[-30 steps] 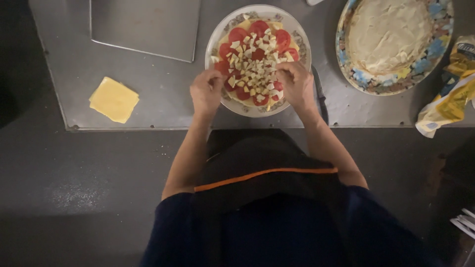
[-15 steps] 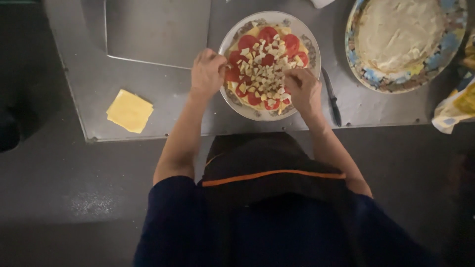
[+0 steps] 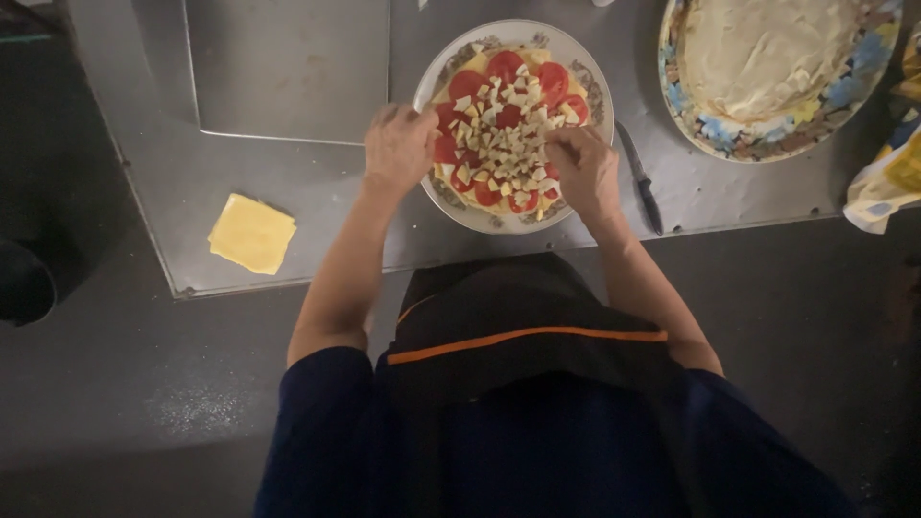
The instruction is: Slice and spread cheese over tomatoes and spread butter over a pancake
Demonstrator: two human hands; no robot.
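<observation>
A white patterned plate [image 3: 582, 67] on the metal counter holds a flat base covered with red tomato slices [image 3: 502, 67] and small pale cheese pieces [image 3: 504, 144]. My left hand [image 3: 398, 149] lies at the plate's left side with curled fingers, its tips on the toppings. My right hand [image 3: 587, 171] is at the plate's lower right, fingertips bunched on the cheese pieces. Whether my left hand holds anything is hidden.
A yellow cheese slice [image 3: 251, 232] lies near the counter's front left edge. A dark-handled knife [image 3: 641, 182] lies right of the plate. A blue-rimmed plate [image 3: 854, 82] with flatbread sits at the back right, and a metal tray [image 3: 288, 67] at the back left. A yellow-white wrapper [image 3: 887, 182] is at the right.
Both hands stay at the plate. My left hand has shifted slightly inward onto the toppings, and my right hand's fingers have bunched over the cheese pieces.
</observation>
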